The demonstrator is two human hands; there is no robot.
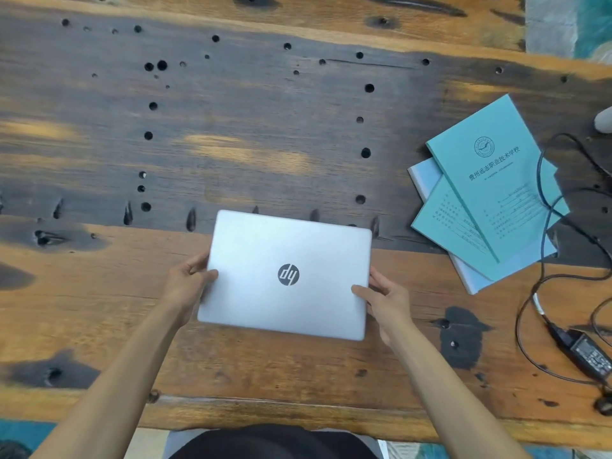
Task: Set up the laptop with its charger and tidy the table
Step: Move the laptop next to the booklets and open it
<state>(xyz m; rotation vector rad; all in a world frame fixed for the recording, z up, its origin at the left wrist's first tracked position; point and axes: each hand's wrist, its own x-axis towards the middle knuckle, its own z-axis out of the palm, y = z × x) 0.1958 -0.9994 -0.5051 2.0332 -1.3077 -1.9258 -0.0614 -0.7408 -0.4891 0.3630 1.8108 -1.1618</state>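
A closed silver laptop with a round dark logo sits near the front middle of the wooden table. My left hand grips its left edge, thumb on the lid. My right hand grips its right edge the same way. The black charger brick lies at the front right, and its black cable loops back over the booklets. The cable is not connected to the laptop.
A fanned stack of teal booklets lies at the right, partly under the cable. A pale rounded object shows at the right edge. The table has many dark holes and knots. Its front edge runs just before my lap.
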